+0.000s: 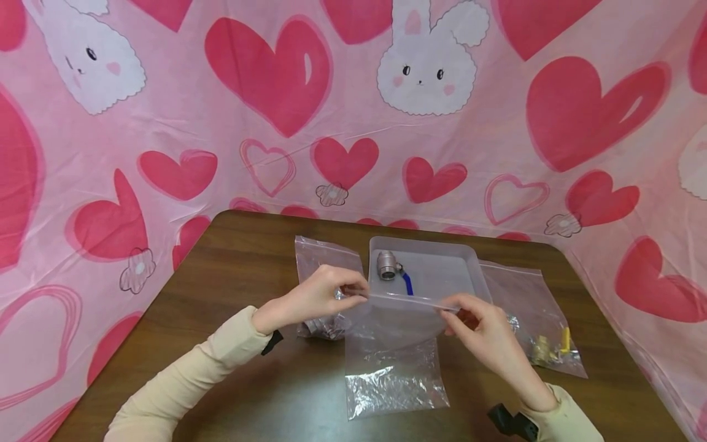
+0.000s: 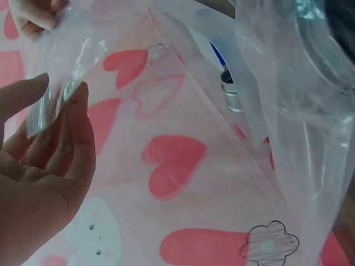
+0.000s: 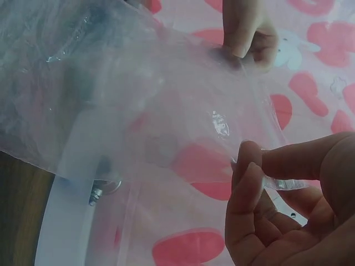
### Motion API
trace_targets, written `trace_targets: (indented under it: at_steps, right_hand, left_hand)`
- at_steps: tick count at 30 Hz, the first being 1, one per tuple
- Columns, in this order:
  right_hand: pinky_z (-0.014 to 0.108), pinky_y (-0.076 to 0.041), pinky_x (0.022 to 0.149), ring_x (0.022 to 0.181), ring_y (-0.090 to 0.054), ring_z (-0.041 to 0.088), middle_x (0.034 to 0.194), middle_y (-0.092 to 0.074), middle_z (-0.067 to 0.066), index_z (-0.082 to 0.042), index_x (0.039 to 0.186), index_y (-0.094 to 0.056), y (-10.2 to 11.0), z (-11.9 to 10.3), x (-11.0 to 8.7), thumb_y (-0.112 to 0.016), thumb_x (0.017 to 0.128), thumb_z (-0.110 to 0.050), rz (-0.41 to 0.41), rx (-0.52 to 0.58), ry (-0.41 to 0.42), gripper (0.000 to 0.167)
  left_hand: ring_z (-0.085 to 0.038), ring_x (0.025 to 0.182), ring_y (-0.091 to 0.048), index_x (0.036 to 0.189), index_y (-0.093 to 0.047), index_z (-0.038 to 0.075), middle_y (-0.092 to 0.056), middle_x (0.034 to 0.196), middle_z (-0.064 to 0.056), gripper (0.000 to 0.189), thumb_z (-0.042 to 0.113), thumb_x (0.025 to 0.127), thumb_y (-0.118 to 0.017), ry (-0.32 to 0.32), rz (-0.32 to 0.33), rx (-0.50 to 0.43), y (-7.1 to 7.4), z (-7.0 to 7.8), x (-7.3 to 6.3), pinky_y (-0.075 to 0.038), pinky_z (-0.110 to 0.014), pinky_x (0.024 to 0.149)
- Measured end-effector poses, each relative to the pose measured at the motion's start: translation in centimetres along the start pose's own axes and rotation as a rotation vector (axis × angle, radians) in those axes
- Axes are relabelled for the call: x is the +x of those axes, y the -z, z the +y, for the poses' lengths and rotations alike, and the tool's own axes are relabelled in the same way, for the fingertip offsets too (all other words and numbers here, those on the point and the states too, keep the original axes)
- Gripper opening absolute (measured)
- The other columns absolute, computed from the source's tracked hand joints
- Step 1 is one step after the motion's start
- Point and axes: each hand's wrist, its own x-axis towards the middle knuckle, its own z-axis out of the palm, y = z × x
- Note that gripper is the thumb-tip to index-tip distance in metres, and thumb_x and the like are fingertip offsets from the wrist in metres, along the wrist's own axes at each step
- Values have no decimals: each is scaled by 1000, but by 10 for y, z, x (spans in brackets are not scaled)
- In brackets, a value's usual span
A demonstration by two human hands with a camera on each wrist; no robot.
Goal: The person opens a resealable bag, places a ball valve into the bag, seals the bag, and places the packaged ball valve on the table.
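Observation:
Between both hands an empty-looking clear zip bag [image 1: 393,362] hangs by its top edge over the wooden table. My left hand [image 1: 320,296] pinches the left end of that edge; in the left wrist view the thumb and fingers [image 2: 81,119] hold the ribbed strip. At the other end my right hand [image 1: 488,334] pinches the edge between thumb and fingers. Behind the bag, a metal ball valve [image 1: 386,265] with a blue lever handle [image 1: 407,283] lies in a translucent plastic tray [image 1: 442,264].
Left of the tray lies another clear bag [image 1: 326,255] with metal parts [image 1: 326,325] in it. To the right, a third clear bag [image 1: 521,294] holds a brass-coloured fitting [image 1: 541,348] and a yellow handle [image 1: 566,341]. A pink heart-and-rabbit cloth [image 1: 342,92] hangs behind the table [image 1: 265,393].

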Motion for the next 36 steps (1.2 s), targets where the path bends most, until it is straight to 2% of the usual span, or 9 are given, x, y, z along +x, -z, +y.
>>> trace_targets:
  at_steps: [6,8,13,17,20,24,29,36]
  right_hand:
    - [15,-36,48,55,-39,-5,74,-56,-10,-17,93,-73,1,0,2,-77,81,-2,9,-79,105,20]
    - [14,-35,50,57,-37,-5,78,-54,-10,-17,96,-73,3,-1,3,-79,80,-4,-1,-106,134,22]
    - [15,-32,52,60,-35,2,84,-53,-9,-22,107,-72,8,-10,7,-81,82,-16,-57,-145,122,28]
    - [16,-37,53,66,-41,2,89,-58,-10,-24,100,-72,11,-18,14,-80,83,-17,-85,-143,144,21]
    - [17,-38,53,67,-42,1,88,-59,-11,-24,90,-73,11,-22,20,-78,84,-15,-97,-143,169,13]
    - [15,-33,50,60,-35,-1,83,-58,-14,-24,82,-71,9,-25,27,-78,84,-12,-121,-154,211,14]
    - [13,-30,46,58,-30,-5,80,-57,-14,-22,83,-72,5,-25,32,-80,80,-8,-155,-143,267,17]
    - [13,-32,46,58,-31,-7,82,-61,-13,-21,86,-72,4,-25,35,-80,81,-11,-201,-139,300,14]
  left_hand:
    - [-5,79,-69,91,-72,8,-74,85,1,5,6,87,-74,-16,11,103,-5,2,3,-55,-12,74]
    - [-5,79,-69,90,-72,9,-73,85,1,4,6,88,-73,-24,21,129,-6,2,3,-54,-11,74]
    - [-4,78,-68,89,-71,11,-72,84,3,4,8,89,-72,-59,51,196,-7,5,2,-54,-12,72]
    - [-3,75,-63,90,-71,13,-71,84,4,3,10,91,-71,-79,66,236,-6,7,2,-51,-12,68]
    - [-2,73,-61,90,-72,13,-71,83,4,3,10,91,-70,-88,75,249,-6,8,2,-50,-13,66]
    - [-3,73,-61,89,-72,13,-70,82,4,5,8,88,-73,-109,86,259,-7,11,2,-50,-12,66]
    - [-2,73,-61,89,-72,12,-71,83,5,3,10,91,-71,-118,81,247,-8,13,2,-50,-12,67]
    - [-2,72,-61,90,-72,13,-72,83,5,3,10,91,-71,-97,68,225,-7,16,4,-49,-11,66]
